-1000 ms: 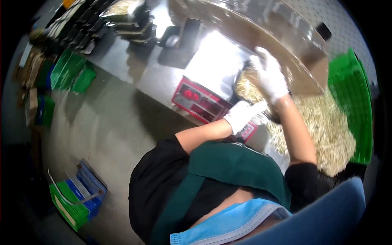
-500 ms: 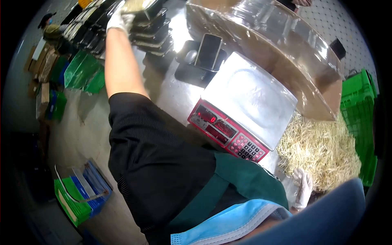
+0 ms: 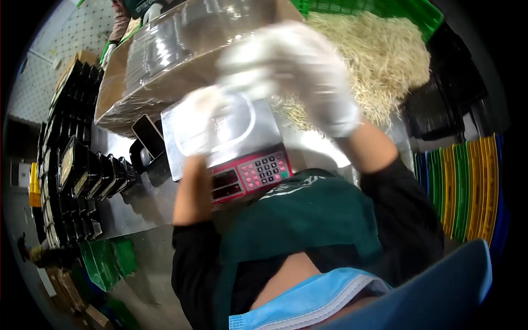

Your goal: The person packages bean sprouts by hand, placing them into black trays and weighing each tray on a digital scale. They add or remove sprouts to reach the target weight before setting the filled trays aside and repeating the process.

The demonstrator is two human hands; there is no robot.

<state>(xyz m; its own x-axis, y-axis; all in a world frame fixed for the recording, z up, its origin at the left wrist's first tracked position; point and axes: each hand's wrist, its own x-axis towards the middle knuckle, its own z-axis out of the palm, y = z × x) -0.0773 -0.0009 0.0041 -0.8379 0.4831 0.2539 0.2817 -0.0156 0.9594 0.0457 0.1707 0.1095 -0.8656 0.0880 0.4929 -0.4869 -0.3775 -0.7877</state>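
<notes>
Both of my hands wear white gloves and are smeared by motion. My left hand [image 3: 204, 118] is over the metal plate of the red-framed weighing scale [image 3: 250, 179]. My right hand [image 3: 297, 74] is raised higher, between the scale and a heap of pale, thin strands [image 3: 379, 60]. Whether either hand holds anything is lost in the blur. A few loose strands [image 3: 294, 110] lie near the scale's right side.
A plastic-lined carton [image 3: 165, 52] stands behind the scale. To the left are a phone [image 3: 148, 135] and stacked black trays [image 3: 110, 173]. Black trays [image 3: 434, 107] and coloured crates [image 3: 467, 181] sit at the right. Another person's gloved hand [image 3: 152, 12] shows beyond the carton.
The view has turned to the right. My left hand has come from the stacked trays to over the scale. My right hand has risen from beside the pale heap toward the scale.
</notes>
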